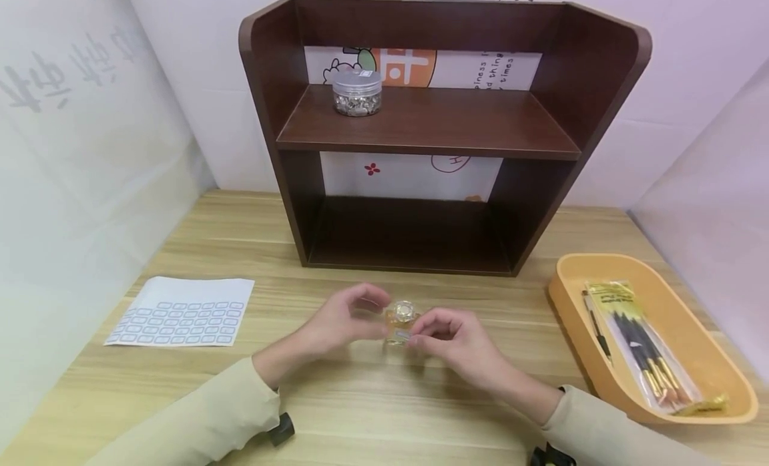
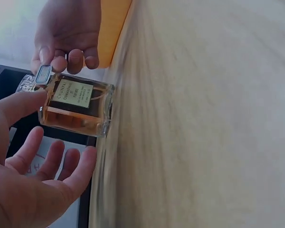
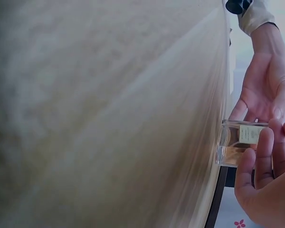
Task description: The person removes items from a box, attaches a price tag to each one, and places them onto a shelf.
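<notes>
A small glass perfume bottle [image 1: 404, 312] with a faceted clear cap stands upright on the table between both hands. In the left wrist view its amber liquid and pale front label [image 2: 73, 93] with printed words show. My right hand [image 1: 462, 346] pinches a small blue-bordered sticker [image 2: 43, 74] between thumb and finger, held at the bottle's shoulder near the neck. On the other side, my left hand [image 1: 342, 322] has its thumb and fingers spread apart, one digit reaching to the bottle's shoulder. In the right wrist view, the right fingers cover the bottle's upper part.
A sheet of blue-bordered stickers [image 1: 180, 312] lies to the left. Behind the bottle stands a dark brown two-tier shelf [image 1: 426, 149], with a clear lidded jar [image 1: 357, 93] on its upper board. At right, an orange tray [image 1: 715, 359] holds packaged brushes [image 1: 643, 346] and a pen [image 1: 596, 326].
</notes>
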The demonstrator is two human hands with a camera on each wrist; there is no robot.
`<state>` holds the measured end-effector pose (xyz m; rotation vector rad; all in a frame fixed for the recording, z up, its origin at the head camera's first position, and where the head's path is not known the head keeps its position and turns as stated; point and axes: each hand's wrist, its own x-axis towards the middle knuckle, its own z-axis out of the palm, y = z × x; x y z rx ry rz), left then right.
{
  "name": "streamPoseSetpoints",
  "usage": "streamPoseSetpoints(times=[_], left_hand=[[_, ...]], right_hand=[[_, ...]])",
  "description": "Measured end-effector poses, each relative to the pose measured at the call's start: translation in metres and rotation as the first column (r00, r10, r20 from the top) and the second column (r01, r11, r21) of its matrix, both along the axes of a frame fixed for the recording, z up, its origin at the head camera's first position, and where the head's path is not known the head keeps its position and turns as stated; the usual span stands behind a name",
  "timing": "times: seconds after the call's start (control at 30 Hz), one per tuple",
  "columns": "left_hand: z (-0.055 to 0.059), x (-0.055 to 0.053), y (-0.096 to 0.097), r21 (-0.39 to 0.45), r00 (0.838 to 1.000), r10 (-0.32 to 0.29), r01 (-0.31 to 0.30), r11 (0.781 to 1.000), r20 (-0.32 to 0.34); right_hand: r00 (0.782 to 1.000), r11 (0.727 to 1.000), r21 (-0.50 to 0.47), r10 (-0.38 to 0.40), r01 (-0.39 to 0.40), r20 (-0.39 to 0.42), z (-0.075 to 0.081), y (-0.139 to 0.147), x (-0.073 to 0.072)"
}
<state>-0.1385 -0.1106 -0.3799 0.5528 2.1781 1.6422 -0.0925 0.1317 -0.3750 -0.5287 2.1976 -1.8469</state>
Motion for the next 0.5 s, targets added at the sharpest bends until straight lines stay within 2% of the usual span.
streamPoseSetpoints(times=[0.3,0.5], left_hand=[[-0.0029,0.0015,0.0099,-0.056,1.0,0.004,-0.005,0.998,-0.02],[-0.0042,0.0024,0.0101,-0.055,0.999,0.015,-0.017,0.998,-0.028]], right_hand=[[0.996,0.993,0.092,-0.081,0.078,0.029,0.0035,-0.0031,-0.0014],[0.993,0.985,0.129,-0.116,0.114,0.007,0.0029,-0.0063,-0.0017]])
